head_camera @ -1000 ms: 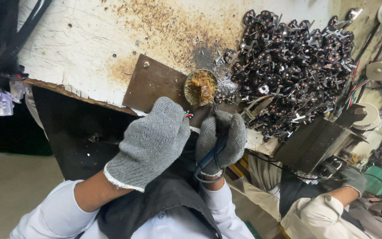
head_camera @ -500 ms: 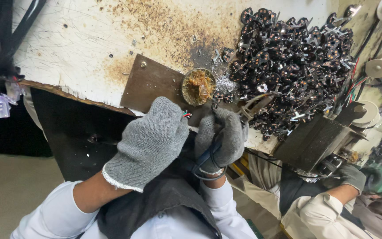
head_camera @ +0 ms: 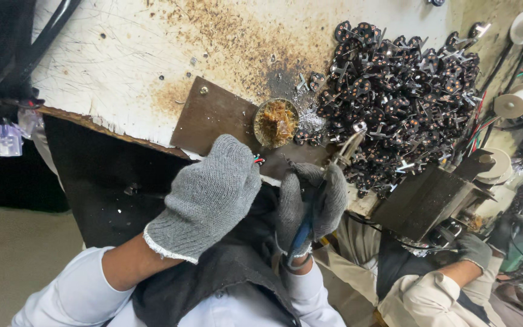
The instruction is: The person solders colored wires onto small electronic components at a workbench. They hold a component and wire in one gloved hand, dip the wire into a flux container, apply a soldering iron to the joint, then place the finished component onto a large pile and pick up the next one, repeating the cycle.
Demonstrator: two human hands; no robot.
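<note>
One round tin (head_camera: 275, 123) — brown wool inside.

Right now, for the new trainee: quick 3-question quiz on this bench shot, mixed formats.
1. True or false: both of the person's hands wear grey knit gloves.
2. What does the right hand grip? A) blue-handled tool B) white spool C) plastic clip
3. What fills the small round dish beside the brown plate?

Key:
1. True; left hand too.
2. A, the blue-handled tool.
3. Golden-brown, wiry-looking stuff; its exact kind cannot be told.
</note>
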